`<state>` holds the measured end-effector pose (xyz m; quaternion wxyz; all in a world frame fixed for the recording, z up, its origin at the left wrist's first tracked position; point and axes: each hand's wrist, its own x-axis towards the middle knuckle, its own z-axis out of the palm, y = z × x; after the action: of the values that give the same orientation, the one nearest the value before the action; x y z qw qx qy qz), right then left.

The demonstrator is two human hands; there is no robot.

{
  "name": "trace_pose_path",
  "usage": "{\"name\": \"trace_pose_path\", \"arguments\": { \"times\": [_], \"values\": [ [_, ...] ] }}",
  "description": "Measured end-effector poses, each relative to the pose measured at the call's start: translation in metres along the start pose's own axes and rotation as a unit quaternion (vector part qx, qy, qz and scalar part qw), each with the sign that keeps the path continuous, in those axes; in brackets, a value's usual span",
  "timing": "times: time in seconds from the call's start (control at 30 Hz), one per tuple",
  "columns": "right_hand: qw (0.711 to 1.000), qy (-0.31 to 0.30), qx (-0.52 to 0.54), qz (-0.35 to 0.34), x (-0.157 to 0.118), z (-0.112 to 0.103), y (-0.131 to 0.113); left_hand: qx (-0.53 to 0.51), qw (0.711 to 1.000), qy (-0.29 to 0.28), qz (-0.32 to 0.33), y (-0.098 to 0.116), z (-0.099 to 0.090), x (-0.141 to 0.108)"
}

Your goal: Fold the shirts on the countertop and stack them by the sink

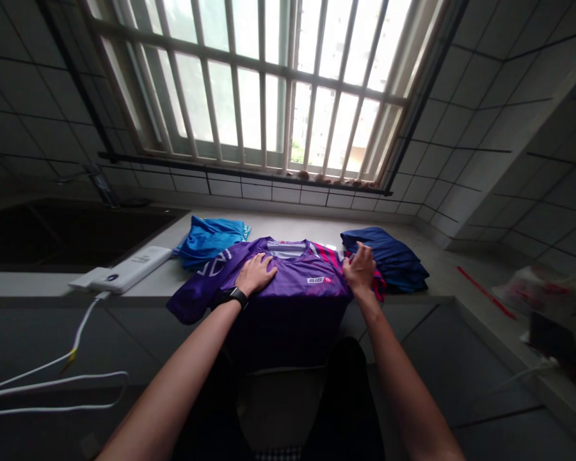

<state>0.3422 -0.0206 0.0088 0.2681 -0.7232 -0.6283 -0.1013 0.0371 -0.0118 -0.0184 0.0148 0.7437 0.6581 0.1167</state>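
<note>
A purple short-sleeved jersey (292, 278) lies front up on the counter, its collar toward the window and its lower part hanging over the front edge. My left hand (256, 274) rests flat on the chest, fingers stretched out; a dark watch is on that wrist. At the pink-striped shoulder, my right hand (360, 266) is closed on the jersey's fabric beside the right sleeve. Behind the left sleeve sits a folded bright blue garment (208, 240). A folded navy garment (388, 259) lies just past my right hand.
A white power bank (137, 266) with a white cable (81, 326) lies at the counter's left, near a dark sink (77, 224) with a tap (103, 186). On the right ledge are a red strip (484, 292), a plastic bag (532, 288) and a dark device (554, 339). A barred window stands behind.
</note>
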Motion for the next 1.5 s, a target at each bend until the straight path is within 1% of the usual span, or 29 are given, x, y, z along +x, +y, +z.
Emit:
{"name": "trace_pose_path", "arguments": {
  "times": [0.07, 0.13, 0.17, 0.23, 0.3, 0.43, 0.53, 0.6, 0.67, 0.7, 0.73, 0.77, 0.8, 0.87, 0.93, 0.97, 1.0, 1.03, 1.1, 1.13, 1.17, 1.2, 1.23, 1.3, 1.33, 1.37, 1.4, 1.43, 1.5],
  "values": [
    [0.997, -0.021, -0.052, 0.051, -0.003, -0.013, 0.03, 0.0, 1.0, -0.001, -0.001, 0.001, -0.001, 0.0],
    [0.992, -0.064, -0.097, 0.041, -0.004, -0.021, 0.053, -0.001, 1.0, -0.002, -0.001, 0.002, -0.002, 0.0],
    [0.991, -0.076, -0.108, 0.027, -0.003, -0.024, 0.061, -0.001, 1.0, -0.003, -0.002, 0.003, -0.002, -0.001],
    [0.992, -0.076, -0.096, 0.011, 0.004, -0.03, 0.069, 0.001, 1.0, -0.008, -0.004, 0.003, -0.003, -0.001],
    [0.996, -0.072, -0.046, 0.029, 0.015, -0.035, 0.071, 0.003, 1.0, -0.009, -0.004, 0.003, -0.003, -0.001],
    [0.993, -0.068, 0.06, 0.074, 0.043, -0.049, 0.063, -0.009, 1.0, 0.005, -0.001, 0.001, 0.0, 0.0],
    [0.982, -0.049, 0.158, 0.089, 0.058, -0.059, 0.047, -0.018, 1.0, 0.011, 0.001, -0.001, 0.002, 0.002],
    [0.954, -0.074, 0.274, 0.096, 0.064, -0.063, 0.031, -0.019, 1.0, 0.011, 0.002, -0.001, 0.003, 0.002],
    [0.907, -0.128, 0.391, 0.093, 0.066, -0.065, 0.013, -0.018, 1.0, 0.009, 0.001, -0.001, 0.003, 0.002],
    [0.884, -0.154, 0.432, 0.089, 0.066, -0.064, 0.006, -0.018, 1.0, 0.008, -0.001, -0.001, 0.002, 0.001],
    [0.87, -0.173, 0.453, 0.085, 0.065, -0.064, 0.001, -0.017, 1.0, 0.006, -0.001, 0.0, 0.002, 0.001],
    [0.867, -0.184, 0.455, 0.083, 0.064, -0.062, -0.003, -0.016, 1.0, 0.004, -0.002, 0.0, 0.001, 0.0],
    [0.875, -0.188, 0.438, 0.082, 0.062, -0.06, -0.006, -0.015, 1.0, 0.003, -0.001, 0.0, 0.001, 0.0],
    [0.909, -0.197, 0.363, 0.065, 0.055, -0.054, -0.006, -0.016, 1.0, 0.004, 0.001, 0.0, 0.001, 0.0],
    [0.937, -0.224, 0.267, 0.02, 0.047, -0.048, -0.003, -0.02, 1.0, 0.008, 0.002, 0.0, 0.002, 0.0],
    [0.941, -0.249, 0.227, -0.005, 0.043, -0.046, -0.001, -0.022, 1.0, 0.01, 0.002, 0.0, 0.002, 0.0],
    [0.937, -0.285, 0.198, -0.023, 0.038, -0.044, 0.0, -0.023, 1.0, 0.011, 0.003, -0.001, 0.003, 0.0],
    [0.925, -0.33, 0.185, -0.031, 0.034, -0.042, 0.0, -0.023, 1.0, 0.011, 0.003, -0.001, 0.003, 0.0],
    [0.882, -0.423, 0.206, -0.029, 0.028, -0.04, -0.001, -0.024, 1.0, 0.013, 0.005, -0.001, 0.004, 0.001],
    [0.86, -0.453, 0.231, -0.028, 0.027, -0.039, -0.002, -0.025, 1.0, 0.014, 0.005, -0.001, 0.005, 0.001],
    [0.848, -0.463, 0.257, -0.031, 0.025, -0.037, -0.004, -0.026, 1.0, 0.016, 0.006, -0.001, 0.005, 0.001],
    [0.851, -0.449, 0.271, -0.036, 0.025, -0.035, -0.007, -0.027, 0.999, 0.017, 0.005, -0.001, 0.004, 0.001],
    [0.87, -0.414, 0.263, -0.044, 0.024, -0.032, -0.009, -0.026, 1.0, 0.016, 0.005, -0.001, 0.004, 0.0],
    [0.929, -0.324, 0.17, -0.049, 0.024, -0.025, -0.014, -0.021, 1.0, 0.009, 0.001, 0.0, 0.002, 0.0],
    [0.95, -0.291, 0.102, -0.046, 0.023, -0.02, -0.016, -0.018, 1.0, 0.003, -0.001, 0.001, 0.002, -0.001],
    [0.961, -0.271, 0.038, -0.044, 0.022, -0.016, -0.018, -0.015, 1.0, -0.002, -0.002, 0.002, 0.001, -0.001],
    [0.964, -0.264, -0.01, -0.044, 0.022, -0.011, -0.02, -0.013, 1.0, -0.006, -0.004, 0.002, 0.0, -0.001],
    [0.962, -0.265, -0.038, -0.047, 0.022, -0.007, -0.022, -0.013, 1.0, -0.007, -0.006, 0.002, -0.001, -0.001],
    [0.961, -0.268, -0.047, -0.051, 0.023, -0.001, -0.025, -0.014, 1.0, -0.004, -0.005, 0.003, -0.001, -0.002]
  ]
}}
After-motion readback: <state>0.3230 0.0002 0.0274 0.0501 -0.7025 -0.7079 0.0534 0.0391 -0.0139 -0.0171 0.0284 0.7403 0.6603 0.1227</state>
